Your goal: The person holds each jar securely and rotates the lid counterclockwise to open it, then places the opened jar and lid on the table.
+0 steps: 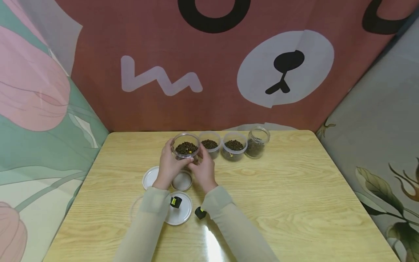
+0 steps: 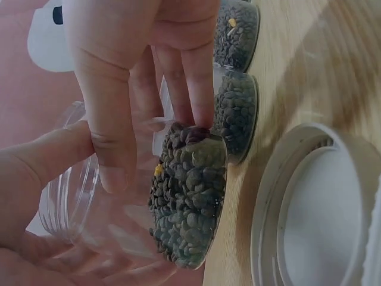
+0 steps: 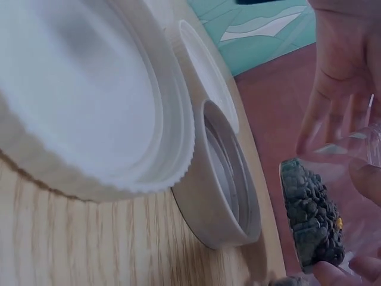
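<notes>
Both hands grip a clear jar (image 1: 186, 140) with dark brown pellets in its lower part. My left hand (image 1: 168, 165) holds its left side and my right hand (image 1: 204, 169) its right side, with thumbs toward the front. In the left wrist view, the pellets (image 2: 187, 196) show through the wall with one small yellow piece among them. The jar has no lid on, and its base is tilted. A pale ring-shaped lid (image 3: 229, 179) lies upturned on the table below the hands.
To the right stand a tub of pellets (image 1: 209, 144), another tub (image 1: 234, 145) and a taller glass jar (image 1: 255, 147), all uncovered. White lids lie at the left (image 1: 149, 177) and near the forearms (image 1: 183, 214). The wooden table (image 1: 288, 203) meets a cloth backdrop behind.
</notes>
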Tool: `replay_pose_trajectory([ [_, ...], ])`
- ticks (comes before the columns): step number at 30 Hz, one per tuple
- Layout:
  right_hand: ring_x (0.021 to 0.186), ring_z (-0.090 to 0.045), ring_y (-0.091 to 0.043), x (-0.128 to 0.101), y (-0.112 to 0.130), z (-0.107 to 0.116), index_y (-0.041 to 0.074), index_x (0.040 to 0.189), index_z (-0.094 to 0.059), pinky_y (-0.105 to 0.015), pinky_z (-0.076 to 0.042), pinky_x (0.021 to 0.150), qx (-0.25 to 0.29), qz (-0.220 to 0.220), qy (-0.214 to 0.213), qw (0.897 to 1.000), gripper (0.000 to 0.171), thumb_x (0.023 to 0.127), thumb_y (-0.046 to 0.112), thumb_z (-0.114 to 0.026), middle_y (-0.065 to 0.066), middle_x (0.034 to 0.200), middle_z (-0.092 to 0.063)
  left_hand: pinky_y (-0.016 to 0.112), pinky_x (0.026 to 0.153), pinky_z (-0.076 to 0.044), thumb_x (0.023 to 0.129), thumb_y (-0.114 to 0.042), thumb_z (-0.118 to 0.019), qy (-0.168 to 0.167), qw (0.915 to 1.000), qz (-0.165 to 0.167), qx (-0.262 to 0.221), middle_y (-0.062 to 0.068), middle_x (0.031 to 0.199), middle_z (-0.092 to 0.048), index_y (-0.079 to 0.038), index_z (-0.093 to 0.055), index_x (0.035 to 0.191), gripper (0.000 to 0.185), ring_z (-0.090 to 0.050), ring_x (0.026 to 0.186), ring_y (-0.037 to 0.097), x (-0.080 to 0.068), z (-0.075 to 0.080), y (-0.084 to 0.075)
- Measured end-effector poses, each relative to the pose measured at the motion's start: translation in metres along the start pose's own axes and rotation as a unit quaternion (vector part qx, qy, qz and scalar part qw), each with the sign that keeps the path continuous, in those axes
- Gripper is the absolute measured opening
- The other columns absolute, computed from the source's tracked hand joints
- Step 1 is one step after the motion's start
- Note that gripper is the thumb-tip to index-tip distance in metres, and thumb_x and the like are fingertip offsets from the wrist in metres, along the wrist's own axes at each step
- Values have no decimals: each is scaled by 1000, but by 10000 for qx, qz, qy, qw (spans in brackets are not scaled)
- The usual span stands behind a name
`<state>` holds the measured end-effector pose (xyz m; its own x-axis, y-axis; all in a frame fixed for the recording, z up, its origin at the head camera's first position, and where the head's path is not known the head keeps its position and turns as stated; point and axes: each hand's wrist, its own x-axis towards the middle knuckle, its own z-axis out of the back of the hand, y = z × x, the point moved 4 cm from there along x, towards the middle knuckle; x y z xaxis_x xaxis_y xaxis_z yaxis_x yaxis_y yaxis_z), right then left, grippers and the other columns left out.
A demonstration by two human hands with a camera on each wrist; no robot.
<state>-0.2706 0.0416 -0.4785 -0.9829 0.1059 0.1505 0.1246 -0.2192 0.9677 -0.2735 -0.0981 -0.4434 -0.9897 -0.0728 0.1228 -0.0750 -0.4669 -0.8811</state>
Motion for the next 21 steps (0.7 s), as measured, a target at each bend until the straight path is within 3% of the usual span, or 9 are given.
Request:
replay_pose_trajectory([
  [5,132,-54,-32,4,-2,-7,5,154,-40,-32,-50,102,-82,31,-34,10000,83,82,2,-81,-20,148,-50,53,117,-32,75,-12,-90,-33,9999,18,-121,24,156,-37,1,-29,155,102,-37,142,41,4,2,3],
  [10,126,-56,-32,4,-1,-12,5,152,-43,-28,-51,101,-341,99,-102,9993,82,81,5,-83,-21,141,-48,52,117,-32,75,-14,-91,-124,9997,185,-131,23,156,-38,-1,-30,155,101,-37,142,39,7,4,8],
  [21,121,-55,-33,8,-3,-20,5,146,-49,-39,-53,99,-752,349,-125,9965,74,81,11,-84,-21,140,-48,55,117,-32,76,-15,-90,-82,9994,335,-57,30,152,-39,5,-28,154,101,-38,140,44,15,7,14],
])
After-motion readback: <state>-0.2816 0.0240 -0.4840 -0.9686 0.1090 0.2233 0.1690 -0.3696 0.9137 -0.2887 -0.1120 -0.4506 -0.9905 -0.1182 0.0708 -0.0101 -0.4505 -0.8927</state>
